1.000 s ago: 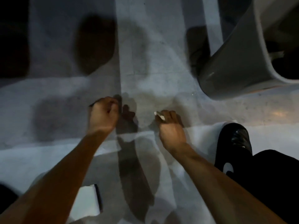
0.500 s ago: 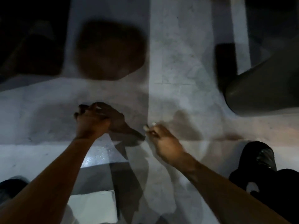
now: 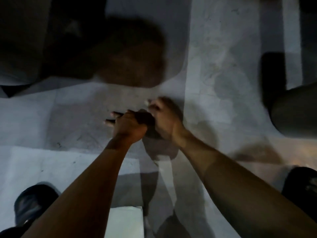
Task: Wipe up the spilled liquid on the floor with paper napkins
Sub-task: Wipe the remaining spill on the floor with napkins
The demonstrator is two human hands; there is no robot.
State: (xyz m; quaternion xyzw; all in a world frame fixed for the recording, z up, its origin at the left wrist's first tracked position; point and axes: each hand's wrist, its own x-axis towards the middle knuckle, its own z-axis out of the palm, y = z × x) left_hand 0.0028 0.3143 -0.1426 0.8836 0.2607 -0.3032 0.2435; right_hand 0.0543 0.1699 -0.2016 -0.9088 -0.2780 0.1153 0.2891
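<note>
One paper napkin (image 3: 123,222) shows plainly: a flat white rectangle with a crisp right edge, lying on the floor (image 3: 214,69) at the bottom of the view, between the two forearms and well apart from both hands. A second scrap of something pale (image 3: 146,102) sits at the fingertips of the right hand (image 3: 166,121); it is tiny and blurred, so whether it is napkin cannot be told. No wet patch can be made out with certainty on the floor; the grey marbled stone is mottled with shadows and faint veining, and spill and shade look alike.

Two bare hands meet low over the floor at mid-frame, just beside each other and seeming to touch at the knuckles. The right hand has its fingers curled, pinching that pale scrap at their tips. The left hand (image 3: 127,125) is bunched, its fingers curled with two fingertips poking out to the left; whether it holds anything cannot be told.

Two dark shoes frame the scene: one (image 3: 32,203) at lower left, rounded and dull, one (image 3: 301,188) at lower right. A smooth grey curved tub or bin (image 3: 296,110) stands at the right edge. A large dark rounded shadow spreads across the upper left.
</note>
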